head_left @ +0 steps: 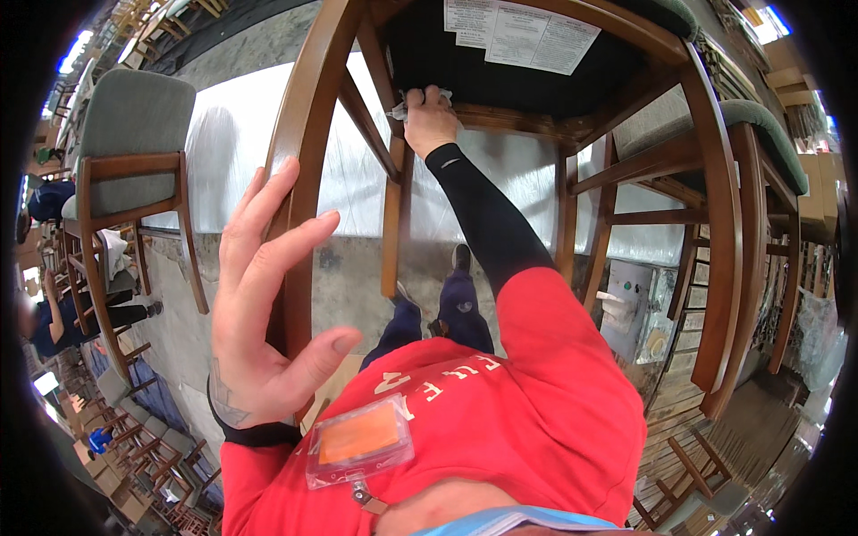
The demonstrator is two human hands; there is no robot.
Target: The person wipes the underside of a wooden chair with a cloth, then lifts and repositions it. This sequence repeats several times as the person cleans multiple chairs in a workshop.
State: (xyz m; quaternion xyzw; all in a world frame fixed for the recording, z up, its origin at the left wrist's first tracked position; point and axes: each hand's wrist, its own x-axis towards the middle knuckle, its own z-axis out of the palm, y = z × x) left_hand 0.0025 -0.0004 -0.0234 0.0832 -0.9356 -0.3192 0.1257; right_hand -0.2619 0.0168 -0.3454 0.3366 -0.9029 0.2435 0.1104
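Observation:
A brown wooden chair point(308, 107) is tilted in front of me, its black underside point(518, 85) and white printed labels point(543, 36) facing me. My right hand point(431, 123), in a black sleeve, reaches in beneath the seat. Its fingers are bent around a crumpled white cloth point(399, 111) pressed against the frame where a leg meets the seat rail. Close to the camera, my left hand point(268, 286) has its fingers spread and its thumb out. It overlaps the chair's near left leg, and I cannot tell whether it touches the wood.
At the left stands a grey upholstered chair point(134, 121), with people at work beyond it. Another green-grey chair point(764, 134) is close on the right. Behind the tilted chair runs a shiny plastic-covered surface point(237, 134). Cardboard boxes point(818, 192) are stacked at the far right.

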